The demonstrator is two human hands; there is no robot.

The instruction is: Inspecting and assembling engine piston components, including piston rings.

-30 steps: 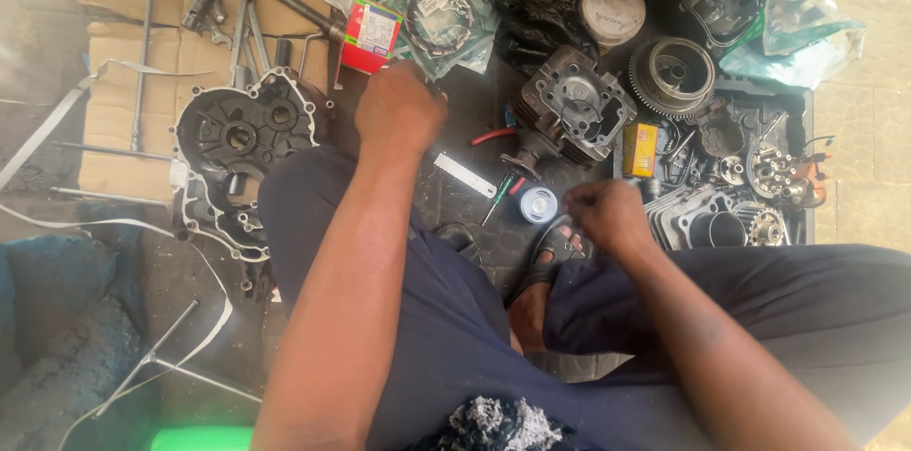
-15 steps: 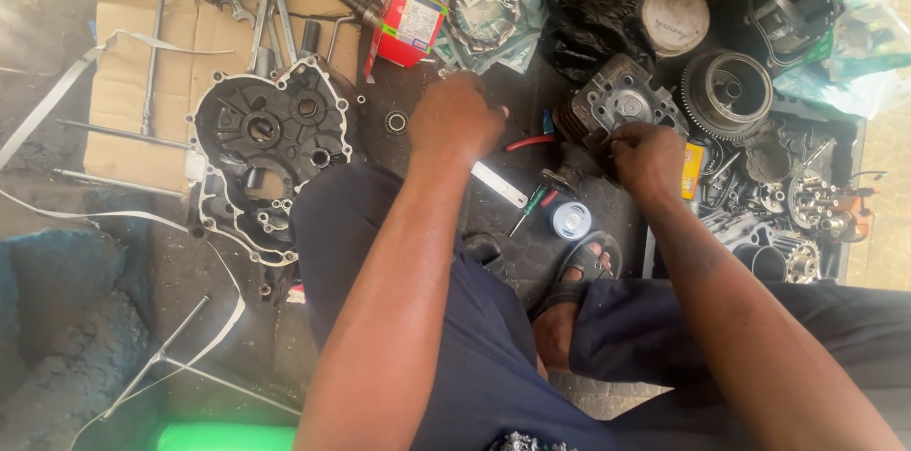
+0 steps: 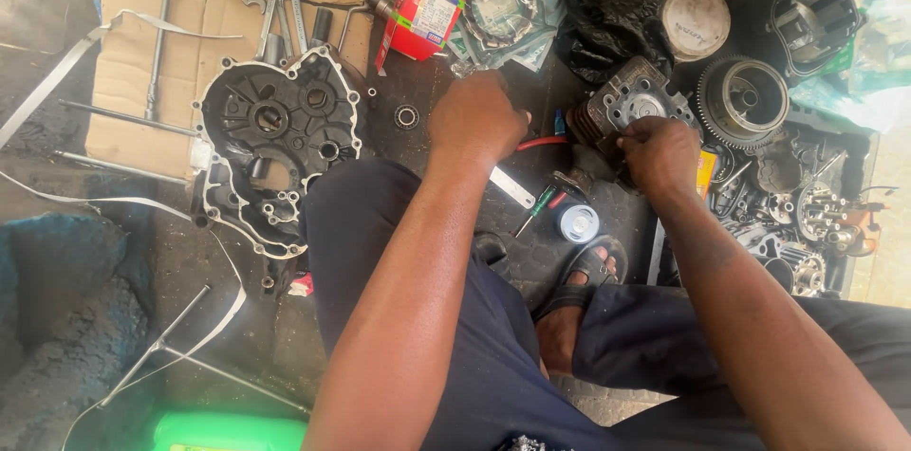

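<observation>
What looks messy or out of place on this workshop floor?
Nothing looks broken or spilled. Engine parts lie scattered: a crankcase cover half off the cardboard, and a loose bearing alone near the left hand.

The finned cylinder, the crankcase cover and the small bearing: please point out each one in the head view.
finned cylinder (image 3: 634, 108), head view, on its round top face.
crankcase cover (image 3: 275, 143), head view, on its dark inner face.
small bearing (image 3: 406, 116), head view, on its ring.

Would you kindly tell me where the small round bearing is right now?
In the head view, the small round bearing lies on the dark floor left of the left hand, just right of the black engine cover.
</observation>
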